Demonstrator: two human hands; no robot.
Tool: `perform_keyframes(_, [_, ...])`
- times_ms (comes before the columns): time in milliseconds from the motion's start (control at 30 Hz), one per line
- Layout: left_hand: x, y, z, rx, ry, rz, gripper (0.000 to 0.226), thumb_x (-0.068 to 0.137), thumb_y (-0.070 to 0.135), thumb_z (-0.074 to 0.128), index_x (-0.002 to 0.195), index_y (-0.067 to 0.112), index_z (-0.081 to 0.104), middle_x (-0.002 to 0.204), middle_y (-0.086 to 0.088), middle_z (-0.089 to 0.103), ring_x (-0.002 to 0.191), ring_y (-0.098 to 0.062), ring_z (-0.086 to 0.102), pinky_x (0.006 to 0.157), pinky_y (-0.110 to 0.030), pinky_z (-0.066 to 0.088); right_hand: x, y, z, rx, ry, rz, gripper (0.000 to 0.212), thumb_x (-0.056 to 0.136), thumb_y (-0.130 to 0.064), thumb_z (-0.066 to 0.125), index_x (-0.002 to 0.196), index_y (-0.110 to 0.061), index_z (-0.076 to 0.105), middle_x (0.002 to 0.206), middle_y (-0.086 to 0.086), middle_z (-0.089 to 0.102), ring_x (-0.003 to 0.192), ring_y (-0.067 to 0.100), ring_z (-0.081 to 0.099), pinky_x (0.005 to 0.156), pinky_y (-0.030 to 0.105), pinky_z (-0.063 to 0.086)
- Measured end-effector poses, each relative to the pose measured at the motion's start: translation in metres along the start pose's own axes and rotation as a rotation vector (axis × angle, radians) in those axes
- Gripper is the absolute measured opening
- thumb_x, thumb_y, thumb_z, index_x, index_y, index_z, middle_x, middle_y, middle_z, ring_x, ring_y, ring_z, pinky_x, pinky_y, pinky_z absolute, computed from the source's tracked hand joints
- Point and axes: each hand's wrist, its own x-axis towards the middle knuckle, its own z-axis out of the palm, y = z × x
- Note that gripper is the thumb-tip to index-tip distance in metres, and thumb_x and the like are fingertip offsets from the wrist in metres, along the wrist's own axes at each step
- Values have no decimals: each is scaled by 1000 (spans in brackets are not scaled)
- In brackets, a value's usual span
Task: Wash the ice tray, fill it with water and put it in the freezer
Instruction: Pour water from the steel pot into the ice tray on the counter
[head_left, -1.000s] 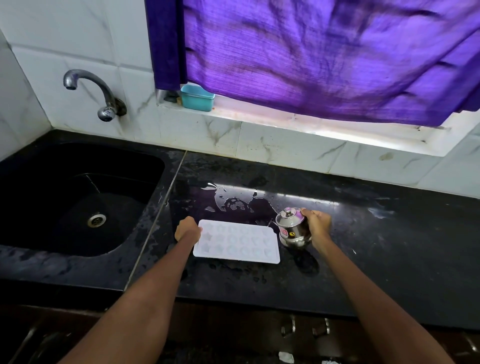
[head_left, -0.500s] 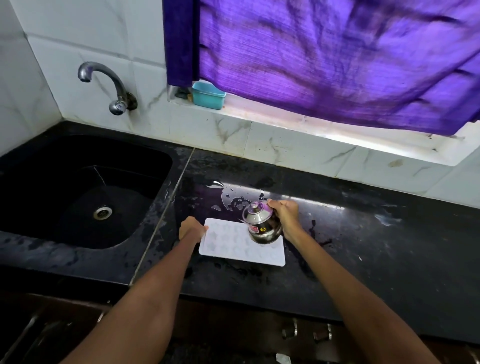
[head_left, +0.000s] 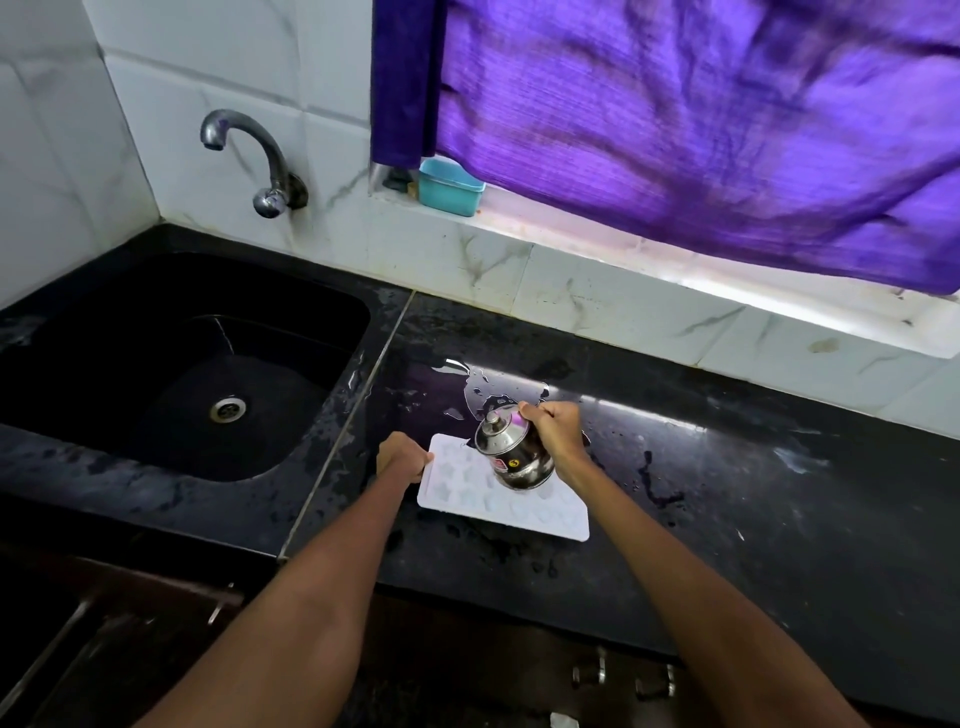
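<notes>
- My left hand (head_left: 401, 458) grips the left edge of the tray (head_left: 498, 491), which lies flat on the wet black counter (head_left: 727, 493), right of the sink (head_left: 171, 364).
- My right hand (head_left: 553, 428) grasps a steel pot (head_left: 514, 454), tilted over the tray's far half.
- Tap (head_left: 249, 156) on the wall above the sink.

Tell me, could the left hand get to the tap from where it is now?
Probably yes. The left hand grips the ice tray's edge, so it must let go first. Between it and the tap lies only the open sink, though it is a long stretch.
</notes>
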Motion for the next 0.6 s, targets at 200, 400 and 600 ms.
perform_keyframes(200, [2, 2, 0, 85, -7, 32, 26, 80, 10, 73, 100, -6, 70, 103, -19, 72, 82, -31, 74, 73, -39, 62, 1, -1, -2, -38, -3, -23, 52, 78, -6, 66, 42, -16, 29, 48, -1, 24, 47, 13, 22, 49, 26, 18])
perform_keyframes(400, [2, 2, 1, 138, -3, 52, 26, 82, 11, 70, 103, -4, 69, 103, -17, 72, 84, -30, 74, 70, -33, 61, 0, 1, -4, -50, -8, -30, 50, 79, -7, 65, 42, -15, 33, 47, 0, 28, 46, 13, 26, 48, 25, 22])
perform_keyframes(600, [6, -2, 3, 139, 22, 69, 28, 79, 15, 73, 101, -2, 69, 105, -17, 72, 92, -32, 72, 82, -40, 60, -1, 1, -6, -55, 1, -50, 52, 78, -7, 67, 42, -15, 31, 47, -1, 26, 43, 9, 23, 43, 20, 21])
